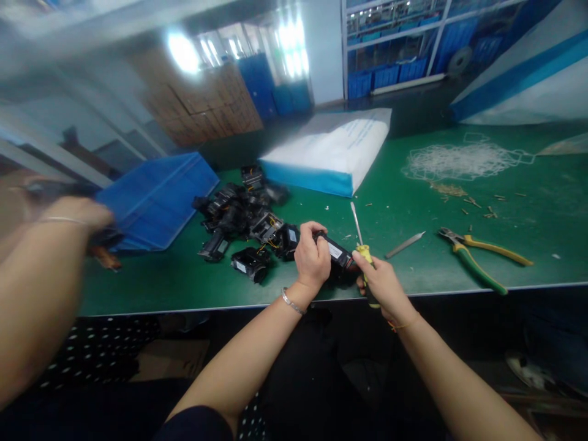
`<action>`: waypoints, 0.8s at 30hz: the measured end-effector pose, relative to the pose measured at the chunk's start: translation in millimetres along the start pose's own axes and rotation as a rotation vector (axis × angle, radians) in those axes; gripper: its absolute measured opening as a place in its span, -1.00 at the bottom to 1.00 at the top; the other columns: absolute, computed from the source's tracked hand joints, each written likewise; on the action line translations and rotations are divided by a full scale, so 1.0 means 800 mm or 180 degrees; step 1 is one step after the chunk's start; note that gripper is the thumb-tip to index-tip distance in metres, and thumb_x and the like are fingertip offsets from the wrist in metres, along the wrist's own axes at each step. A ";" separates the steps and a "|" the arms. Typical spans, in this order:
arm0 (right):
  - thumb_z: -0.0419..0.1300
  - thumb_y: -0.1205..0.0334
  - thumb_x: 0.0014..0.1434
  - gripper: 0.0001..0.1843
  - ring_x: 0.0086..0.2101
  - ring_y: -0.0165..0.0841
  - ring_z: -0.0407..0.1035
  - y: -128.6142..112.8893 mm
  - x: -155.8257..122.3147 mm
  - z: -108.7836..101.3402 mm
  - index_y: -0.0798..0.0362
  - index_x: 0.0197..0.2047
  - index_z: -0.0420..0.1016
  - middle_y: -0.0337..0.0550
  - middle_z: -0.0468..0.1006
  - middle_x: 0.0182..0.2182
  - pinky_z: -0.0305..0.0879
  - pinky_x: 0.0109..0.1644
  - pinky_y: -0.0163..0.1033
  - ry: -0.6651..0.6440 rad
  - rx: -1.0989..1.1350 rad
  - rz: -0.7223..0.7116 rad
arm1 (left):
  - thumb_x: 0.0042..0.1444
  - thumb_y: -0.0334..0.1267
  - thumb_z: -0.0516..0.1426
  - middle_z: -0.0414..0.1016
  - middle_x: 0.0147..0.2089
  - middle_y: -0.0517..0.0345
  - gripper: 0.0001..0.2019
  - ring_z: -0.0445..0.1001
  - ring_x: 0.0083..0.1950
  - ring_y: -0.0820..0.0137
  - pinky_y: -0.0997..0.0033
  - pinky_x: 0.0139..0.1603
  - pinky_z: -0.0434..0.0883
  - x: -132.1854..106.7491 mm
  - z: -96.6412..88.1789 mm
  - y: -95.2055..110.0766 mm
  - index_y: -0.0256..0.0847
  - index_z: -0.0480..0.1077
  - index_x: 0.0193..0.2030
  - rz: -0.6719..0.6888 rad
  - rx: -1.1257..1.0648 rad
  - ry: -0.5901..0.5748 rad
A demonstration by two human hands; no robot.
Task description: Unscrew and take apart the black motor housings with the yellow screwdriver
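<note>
two hands meet at the near edge of the green desk [505,202]: the left hand [312,257] is clamped around a small black plastic module with a white label [337,251], while the right hand [383,283] grips a yellow-handled screwdriver [361,242], its shaft pointing away. a pile of similar black modules [243,220] lies just left; a co-worker's blurred arm [41,269] reaches toward a blue plastic bin [156,196].
</note>
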State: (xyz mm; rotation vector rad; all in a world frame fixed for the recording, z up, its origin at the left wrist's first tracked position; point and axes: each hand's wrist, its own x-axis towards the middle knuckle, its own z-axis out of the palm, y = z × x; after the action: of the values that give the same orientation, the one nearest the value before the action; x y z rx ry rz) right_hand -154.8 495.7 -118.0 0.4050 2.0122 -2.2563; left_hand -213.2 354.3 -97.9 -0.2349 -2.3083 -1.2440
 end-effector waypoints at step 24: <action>0.40 0.00 -0.07 -0.52 -0.43 -0.32 0.37 -0.001 -0.009 -0.006 0.08 -0.12 0.53 -0.18 0.53 -0.40 0.32 -0.32 -0.25 0.0461 -0.0772 -0.1002 | 0.10 -0.47 -0.08 0.36 -0.18 0.12 -0.79 0.39 -0.11 0.34 0.29 0.00 0.32 0.001 0.006 -0.004 -0.15 0.20 -0.15 0.0035 -0.0324 -0.0002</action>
State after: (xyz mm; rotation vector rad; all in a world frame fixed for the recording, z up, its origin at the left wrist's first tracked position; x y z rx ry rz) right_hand -147.1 500.0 -115.7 0.2500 2.5474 -2.1556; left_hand -216.7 356.5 -102.2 -0.2828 -2.2436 -1.3576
